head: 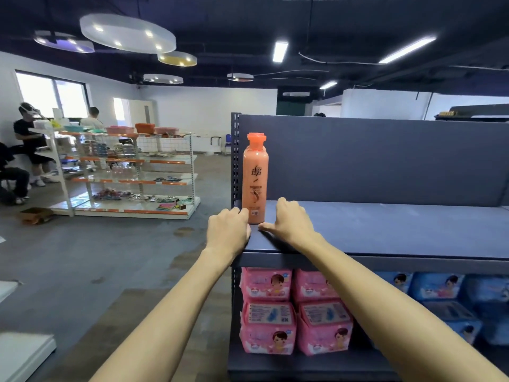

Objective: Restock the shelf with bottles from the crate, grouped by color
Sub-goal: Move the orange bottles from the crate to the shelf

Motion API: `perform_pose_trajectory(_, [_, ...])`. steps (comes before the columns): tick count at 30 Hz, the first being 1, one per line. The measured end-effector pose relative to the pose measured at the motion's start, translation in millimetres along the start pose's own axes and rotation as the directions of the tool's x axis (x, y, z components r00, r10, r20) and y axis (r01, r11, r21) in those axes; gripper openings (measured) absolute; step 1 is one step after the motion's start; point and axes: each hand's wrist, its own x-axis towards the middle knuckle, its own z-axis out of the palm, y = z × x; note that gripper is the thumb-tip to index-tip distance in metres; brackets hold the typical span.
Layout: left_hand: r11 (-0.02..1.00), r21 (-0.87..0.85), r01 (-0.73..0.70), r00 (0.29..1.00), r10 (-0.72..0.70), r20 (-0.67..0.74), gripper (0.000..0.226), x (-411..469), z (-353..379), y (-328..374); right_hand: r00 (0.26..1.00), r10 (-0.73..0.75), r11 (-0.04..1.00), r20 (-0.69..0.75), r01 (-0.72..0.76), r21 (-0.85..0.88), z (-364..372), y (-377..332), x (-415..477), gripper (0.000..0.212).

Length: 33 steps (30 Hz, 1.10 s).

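Orange bottle (254, 180) stands upright between the two sets of fingers, at the far left end of the top shelf (385, 230), label facing out. Left hand (228, 230) sits at the shelf's left corner, fingers bent and held together, tips against the bottle's lower left side. Right hand (289, 221) mirrors it: fingers bent by the bottle's lower right, thumb stretched flat on the shelf board, its tip just below the bottle's foot. Seen from behind the knuckles, so cannot tell if the tips squeeze the bottle or only bracket it. Reads as squaring up: two hands low on a tall narrow bottle stop it tipping. Starting at the end post leaves the whole board right of the right fingers for more orange ones, then other colours. Lower shelf: pink packs (267, 326) straight under the fingers, blue packs (440, 293) well right of them. Crate not in view. Task looks barely begun, one bottle up
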Motion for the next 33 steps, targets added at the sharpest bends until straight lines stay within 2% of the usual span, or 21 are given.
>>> perform_pose_trajectory(7, [0.992, -0.045, -0.121, 0.992, 0.119, -0.039, 0.016, 11.0, -26.1, 45.0, 0.998, 0.040, 0.997, -0.047, -0.043, -0.067, -36.5, 33.9, -25.0, 0.053])
perform_pose_trajectory(11, [0.978, -0.107, -0.180, 0.982, 0.172, -0.082, 0.009, 10.8, -32.9, 74.8, 0.996, 0.009, 0.978, -0.083, -0.026, -0.205, -58.6, 57.6, -42.3, 0.044])
perform_pose_trajectory(16, [0.934, -0.229, -0.273, 0.957, 0.240, -0.160, 0.014, -1.5, -35.4, 126.3, 0.990, -0.020, 0.943, -0.137, -0.027, -0.333, -86.3, 101.8, -75.4, 0.037])
perform_pose_trajectory(21, [0.864, -0.303, -0.402, 0.900, 0.311, -0.307, 0.018, -15.5, -36.5, 183.4, 0.985, 0.020, 0.926, -0.172, -0.083, -0.368, -115.9, 146.3, -108.6, 0.042])
perform_pose_trajectory(25, [0.812, -0.335, -0.479, 0.860, 0.357, -0.365, 0.020, -33.8, -33.3, 223.1, 0.986, 0.049, 0.930, -0.160, -0.103, -0.353, -118.1, 177.9, -142.3, 0.040])
perform_pose_trajectory(28, [0.789, -0.358, -0.499, 0.858, 0.394, -0.329, 0.023, -52.9, -18.5, 242.7, 0.992, 0.055, 0.920, -0.113, -0.094, -0.381, -106.4, 202.3, -167.6, 0.035])
perform_pose_trajectory(33, [0.784, -0.451, -0.426, 0.901, 0.411, -0.136, 0.028, -109.4, 24.5, 269.4, 0.995, 0.092, 0.939, -0.045, -0.102, -0.328, -81.0, 236.0, -200.7, 0.034])
